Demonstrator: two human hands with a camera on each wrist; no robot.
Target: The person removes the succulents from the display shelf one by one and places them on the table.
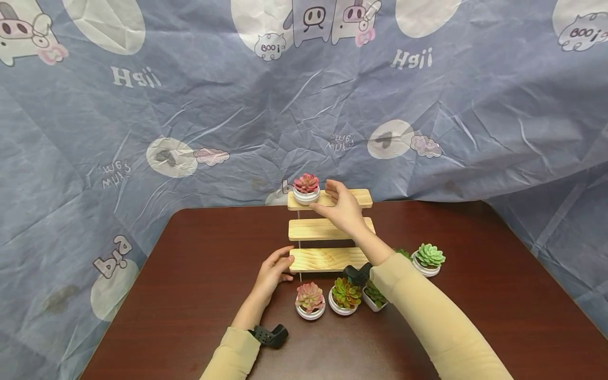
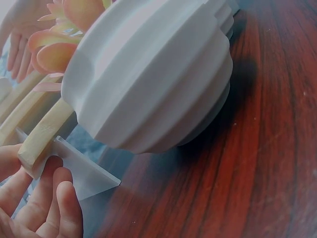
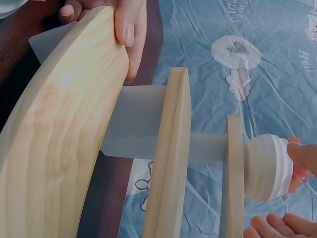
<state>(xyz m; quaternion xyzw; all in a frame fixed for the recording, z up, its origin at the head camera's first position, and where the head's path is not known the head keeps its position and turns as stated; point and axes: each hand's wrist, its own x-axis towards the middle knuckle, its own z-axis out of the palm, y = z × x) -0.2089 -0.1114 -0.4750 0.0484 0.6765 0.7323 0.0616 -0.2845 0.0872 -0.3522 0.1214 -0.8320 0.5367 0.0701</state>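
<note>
A three-tier wooden shelf stand [image 1: 326,259] with pale boards and translucent side supports stands on the dark red-brown table. At its lowest board's left end, my left hand [image 1: 271,274] grips the board, thumb and fingers on either side of it. On the top board's left part sits a red succulent in a white ribbed pot [image 1: 306,189]. My right hand [image 1: 343,211] is just right of that pot, its thumb and fingers spread apart and not wrapped round it. In the right wrist view the thumb overlaps the red plant; whether it touches cannot be told.
Before the stand are a pink succulent [image 1: 310,300], a green-brown succulent [image 1: 345,295] and a small square-potted plant [image 1: 374,296]. A light green succulent [image 1: 428,258] stands to the right, another plant partly hidden beside it. A patterned grey-blue cloth [image 1: 266,105] hangs behind the table.
</note>
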